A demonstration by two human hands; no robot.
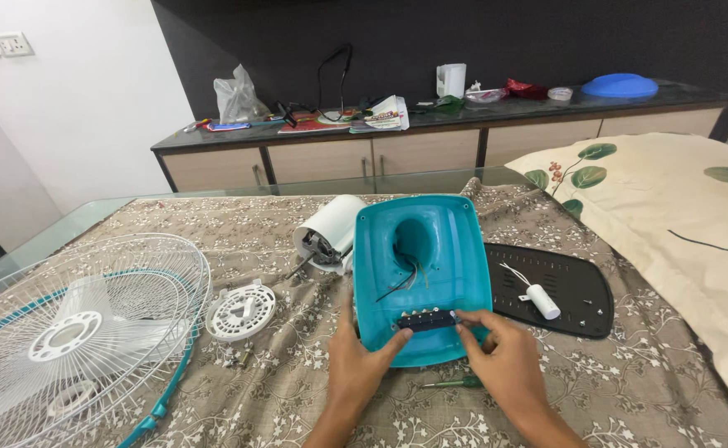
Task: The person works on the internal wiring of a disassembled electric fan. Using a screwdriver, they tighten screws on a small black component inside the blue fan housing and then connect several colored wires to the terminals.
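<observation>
A teal plastic fan base (455, 249) lies upside down on the patterned cloth, with wires running from its round hole. Across its near end sits a black switch block (426, 319). My left hand (360, 361) pinches the block's left end and my right hand (501, 357) pinches its right end. A white motor housing (328, 232) lies just beyond the base's left corner. Under my right hand a green-handled screwdriver (455, 382) rests on the cloth.
A black base cover (580, 286) with a white capacitor (540, 300) and screws lies to the right. White fan guards and a blade (73, 332) fill the left, beside a round white cap (240, 311). A leaf-print pillow (679, 216) is at the far right; a cluttered sideboard (430, 141) stands behind.
</observation>
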